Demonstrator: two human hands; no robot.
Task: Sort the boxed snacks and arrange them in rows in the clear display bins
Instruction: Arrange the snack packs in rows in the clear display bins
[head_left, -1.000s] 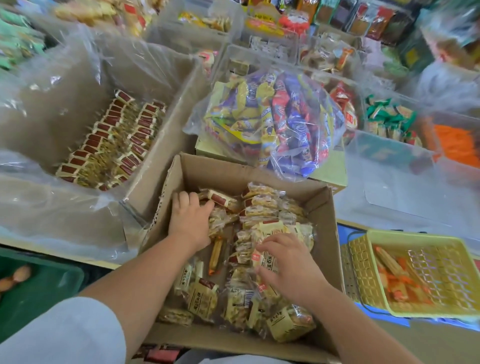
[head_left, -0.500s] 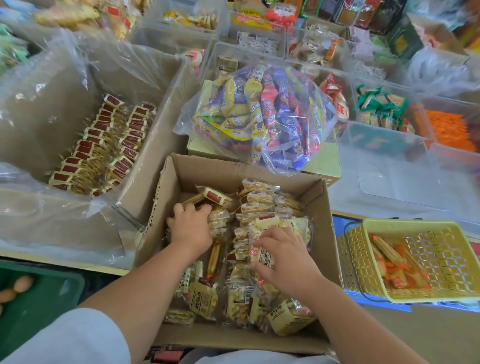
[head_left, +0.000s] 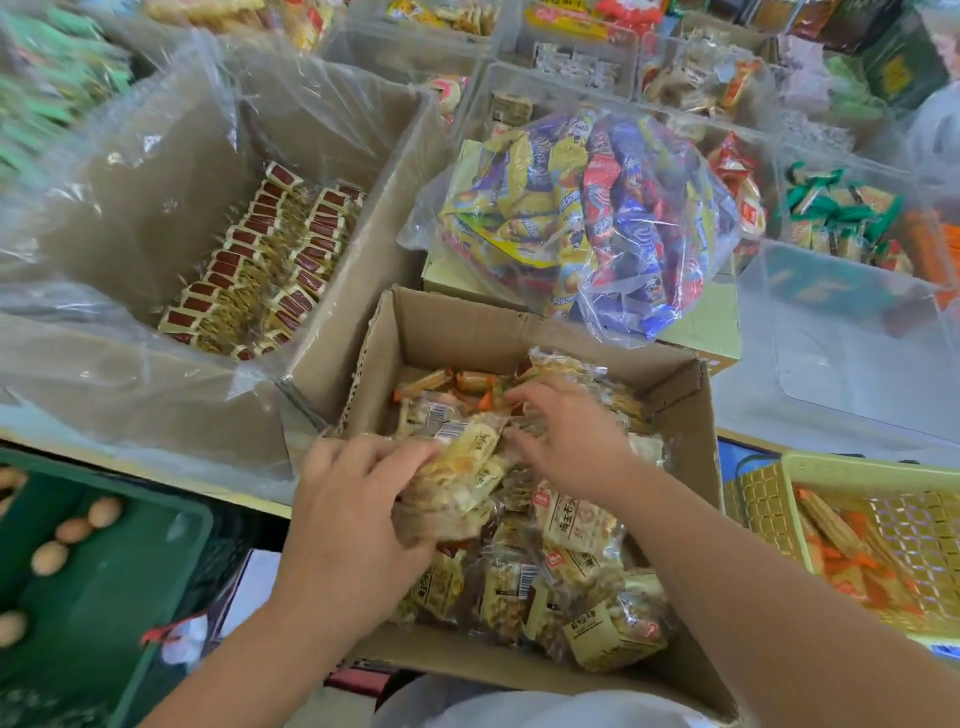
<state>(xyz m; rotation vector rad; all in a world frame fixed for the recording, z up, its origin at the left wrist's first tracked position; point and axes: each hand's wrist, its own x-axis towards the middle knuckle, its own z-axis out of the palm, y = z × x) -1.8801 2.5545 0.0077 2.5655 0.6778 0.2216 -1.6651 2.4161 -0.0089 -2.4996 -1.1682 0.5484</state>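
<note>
A small open cardboard box (head_left: 691, 415) right in front of me holds a jumble of cream and brown wrapped snack packs (head_left: 571, 566). My left hand (head_left: 353, 509) is shut on a bunch of these packs (head_left: 462, 467), lifted over the box's left side. My right hand (head_left: 571, 441) reaches into the middle of the box, fingers curled among the packs near the bunch; whether it grips one I cannot tell. To the left, a big plastic-lined carton (head_left: 332, 312) has snack packs with dark red labels (head_left: 260, 270) set in neat rows.
A clear bag of yellow, blue and red snacks (head_left: 587, 218) lies on a pale box behind the cardboard box. An empty clear bin (head_left: 841, 353) stands at right, a yellow basket (head_left: 852, 467) with orange packs below it. A green crate (head_left: 104, 561) with eggs sits at lower left.
My left hand pulled back from the box's far left and gathered up a bunch of packs. My right hand moved from the near packs toward the box's middle.
</note>
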